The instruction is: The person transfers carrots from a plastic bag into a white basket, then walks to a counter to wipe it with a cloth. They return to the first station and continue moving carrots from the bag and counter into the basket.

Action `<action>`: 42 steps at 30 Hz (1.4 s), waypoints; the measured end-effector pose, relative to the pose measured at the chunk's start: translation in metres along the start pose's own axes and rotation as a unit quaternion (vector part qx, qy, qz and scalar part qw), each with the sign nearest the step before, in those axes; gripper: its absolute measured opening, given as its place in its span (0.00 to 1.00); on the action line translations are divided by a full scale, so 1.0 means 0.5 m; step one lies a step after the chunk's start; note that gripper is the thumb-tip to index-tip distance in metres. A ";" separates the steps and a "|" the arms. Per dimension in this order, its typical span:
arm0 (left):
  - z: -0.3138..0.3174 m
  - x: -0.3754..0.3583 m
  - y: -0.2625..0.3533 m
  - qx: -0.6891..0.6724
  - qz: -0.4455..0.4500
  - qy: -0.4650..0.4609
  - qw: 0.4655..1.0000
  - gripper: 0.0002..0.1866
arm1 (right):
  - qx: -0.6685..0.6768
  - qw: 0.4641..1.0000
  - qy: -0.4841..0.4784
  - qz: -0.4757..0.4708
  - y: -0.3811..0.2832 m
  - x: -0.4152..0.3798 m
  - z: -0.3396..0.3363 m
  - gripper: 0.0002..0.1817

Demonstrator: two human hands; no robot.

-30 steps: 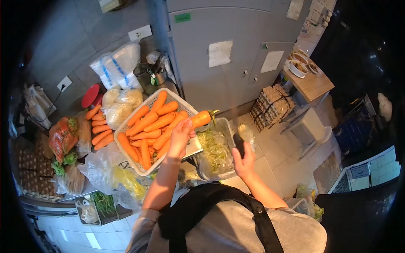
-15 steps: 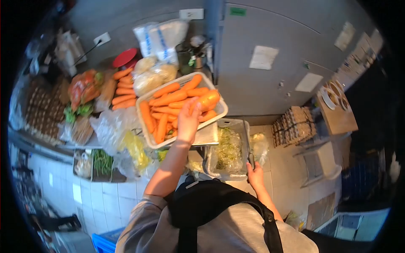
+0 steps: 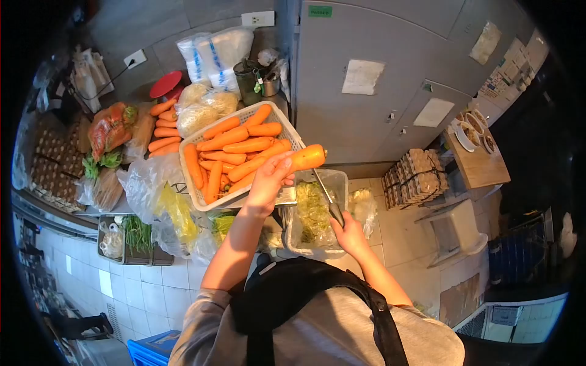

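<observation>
My left hand (image 3: 270, 182) is closed around a thick carrot (image 3: 308, 157), its stem end pointing right, past the corner of a white plastic basket (image 3: 292, 129). Many loose carrots (image 3: 247, 145) fill that basket. In my right hand (image 3: 350, 235) is a knife (image 3: 336, 213), gripped by its dark handle. The narrow blade slants up and left, its tip just below the held carrot. Under the knife, a plastic bin (image 3: 340, 183) on the floor contains green and pale scraps (image 3: 314, 210) in a clear liner.
More carrots (image 3: 165, 131), bagged pale food (image 3: 210, 113) and a red bowl (image 3: 166, 84) crowd the counter. Plastic bags (image 3: 149, 183) hang over its front edge. To the right are stacked egg trays (image 3: 415, 175), a stool (image 3: 458, 229) and a wooden table (image 3: 482, 165) with dishes.
The carrot in my left hand has moved lower, out past the basket corner. My right hand has brought the knife up and left, close to the carrot. The head view has shifted slightly.
</observation>
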State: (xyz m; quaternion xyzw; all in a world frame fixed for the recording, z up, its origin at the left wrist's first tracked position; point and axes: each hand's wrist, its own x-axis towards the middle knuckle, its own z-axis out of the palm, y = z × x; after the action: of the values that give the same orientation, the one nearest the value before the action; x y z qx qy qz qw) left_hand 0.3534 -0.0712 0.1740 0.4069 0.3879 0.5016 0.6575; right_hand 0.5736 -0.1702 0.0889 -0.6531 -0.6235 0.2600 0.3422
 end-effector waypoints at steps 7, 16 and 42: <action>-0.044 0.005 0.043 0.033 0.193 0.204 0.959 0.17 | 0.113 0.992 0.029 0.044 0.021 0.000 -0.008 0.10; -0.229 -0.054 -0.040 0.539 0.261 0.406 0.690 0.19 | 0.076 0.992 -0.017 -0.095 -0.117 0.117 0.000 0.15; -0.795 -1.253 -0.107 0.419 -0.069 0.749 0.508 0.18 | -0.487 0.845 0.133 0.177 -0.378 0.354 0.373 0.26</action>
State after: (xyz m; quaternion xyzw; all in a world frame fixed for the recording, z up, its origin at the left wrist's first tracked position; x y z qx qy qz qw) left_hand -0.1158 -0.6329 0.0422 0.0799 0.9282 0.3514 -0.0923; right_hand 0.3261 0.0262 0.1325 -0.8633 -0.4925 -0.1099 0.0085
